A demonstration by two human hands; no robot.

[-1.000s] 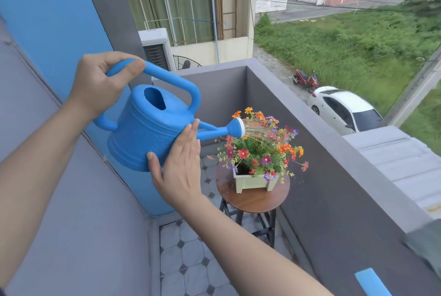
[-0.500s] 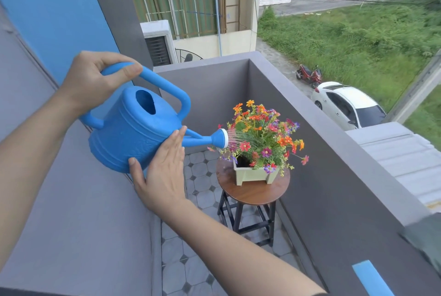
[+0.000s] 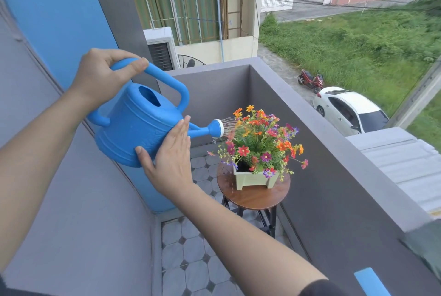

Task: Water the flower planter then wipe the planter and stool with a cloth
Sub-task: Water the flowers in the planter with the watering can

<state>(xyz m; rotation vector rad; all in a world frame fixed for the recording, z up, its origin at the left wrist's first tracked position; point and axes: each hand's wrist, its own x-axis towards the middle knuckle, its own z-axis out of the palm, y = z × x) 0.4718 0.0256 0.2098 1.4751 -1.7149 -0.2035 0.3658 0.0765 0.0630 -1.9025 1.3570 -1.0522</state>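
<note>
The blue can (image 3: 140,128) is tipped with its spout (image 3: 210,128) pointing right and slightly down, its long axis running left to right, the rose just beside the flowers (image 3: 260,140) and spraying thin streams onto them. The left hand (image 3: 102,76) is clenched round the top handle, and the right hand (image 3: 171,159) lies flat and open against the can's side. The flowers fill a pale planter (image 3: 255,178) standing on a round stool (image 3: 255,196) beside the grey wall (image 3: 334,176); water drops lie on the stool's left part.

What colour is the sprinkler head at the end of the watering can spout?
White face on a blue spout; sprinkler head, clearest in the head view.
</note>
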